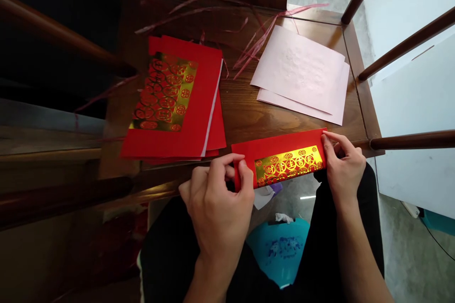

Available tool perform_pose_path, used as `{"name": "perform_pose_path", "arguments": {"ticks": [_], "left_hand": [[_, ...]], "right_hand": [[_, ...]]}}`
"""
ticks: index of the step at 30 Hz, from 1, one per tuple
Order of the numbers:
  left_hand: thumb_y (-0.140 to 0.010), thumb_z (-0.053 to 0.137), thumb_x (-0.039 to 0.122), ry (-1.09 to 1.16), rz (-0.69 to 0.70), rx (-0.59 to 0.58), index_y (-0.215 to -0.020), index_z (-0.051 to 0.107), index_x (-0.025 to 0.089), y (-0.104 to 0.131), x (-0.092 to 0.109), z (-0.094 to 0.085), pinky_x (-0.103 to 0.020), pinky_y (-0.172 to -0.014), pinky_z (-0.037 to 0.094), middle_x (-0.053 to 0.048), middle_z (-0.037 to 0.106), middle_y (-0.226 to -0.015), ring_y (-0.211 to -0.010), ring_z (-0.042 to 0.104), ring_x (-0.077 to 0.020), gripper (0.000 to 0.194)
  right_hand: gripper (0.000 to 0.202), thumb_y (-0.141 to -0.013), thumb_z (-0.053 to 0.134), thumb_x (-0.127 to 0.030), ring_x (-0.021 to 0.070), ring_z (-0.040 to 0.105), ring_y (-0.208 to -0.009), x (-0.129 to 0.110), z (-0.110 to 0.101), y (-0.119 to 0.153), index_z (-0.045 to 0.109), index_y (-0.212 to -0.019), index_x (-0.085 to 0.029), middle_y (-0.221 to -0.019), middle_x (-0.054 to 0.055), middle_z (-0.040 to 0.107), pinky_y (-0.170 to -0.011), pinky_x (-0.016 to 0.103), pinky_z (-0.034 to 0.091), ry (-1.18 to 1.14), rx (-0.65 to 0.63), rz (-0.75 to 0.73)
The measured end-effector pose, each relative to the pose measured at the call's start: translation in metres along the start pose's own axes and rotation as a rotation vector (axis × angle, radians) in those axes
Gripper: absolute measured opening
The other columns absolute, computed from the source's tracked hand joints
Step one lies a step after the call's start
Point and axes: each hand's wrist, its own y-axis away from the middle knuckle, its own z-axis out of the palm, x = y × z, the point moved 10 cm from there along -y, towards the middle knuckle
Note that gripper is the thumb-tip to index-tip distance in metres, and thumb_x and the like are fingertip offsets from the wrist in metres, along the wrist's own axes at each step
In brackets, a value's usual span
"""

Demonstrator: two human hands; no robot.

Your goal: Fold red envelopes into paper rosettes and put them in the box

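A red paper with a gold printed band (288, 165) is held between my two hands, past the near edge of the wooden surface. My left hand (227, 199) pinches its left end with thumb and fingers. At the paper's right end, my right hand (343, 165) grips the upper corner. A stack of red papers with gold patterns (199, 85) lies on the left of the wood. To the right, two pale pink sheets (302, 68) overlap, the top one showing faint embossing.
Pink plastic strands (254, 49) lie scattered over the back of the wooden surface (241, 113). Dark wooden rods (407, 57) stand at both sides. Below the held paper are a blue bin (280, 255) and my dark-clothed legs.
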Motion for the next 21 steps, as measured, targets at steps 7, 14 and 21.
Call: {"name": "perform_pose_path", "arguments": {"ticks": [7,14,21], "left_hand": [[-0.097,0.059,0.017,0.0,0.03,0.014,-0.105,0.071,0.019,0.002,0.0,0.002,-0.042,-0.082,0.042,0.0,0.058,-0.071,-0.081,0.058,-0.0261,0.014],[-0.097,0.056,0.012,-0.074,0.055,-0.023,-0.101,0.071,0.021,0.002,0.003,0.003,-0.049,-0.084,0.049,-0.005,0.061,-0.076,-0.084,0.059,-0.0308,0.017],[-0.101,0.051,0.012,-0.214,0.309,-0.014,-0.122,0.074,0.015,0.001,0.079,0.02,-0.059,-0.108,0.052,-0.019,0.064,-0.149,-0.136,0.058,-0.0394,0.032]], "right_hand": [[0.019,-0.098,0.074,-0.042,0.0166,0.047,-0.063,0.001,0.0,0.0,0.087,-0.104,-0.03,-0.066,-0.003,0.069,-0.07,0.031,0.039,0.013,0.014,0.0],[0.022,-0.1,0.072,-0.044,0.0169,0.047,-0.063,-0.001,0.002,0.0,0.087,-0.107,-0.03,-0.067,-0.002,0.071,-0.071,0.031,0.039,0.05,0.018,-0.025],[0.027,-0.103,0.066,-0.045,0.0154,0.053,-0.061,-0.003,0.004,-0.001,0.087,-0.11,-0.029,-0.074,0.0,0.077,-0.076,0.032,0.041,0.066,0.006,-0.066]]}}
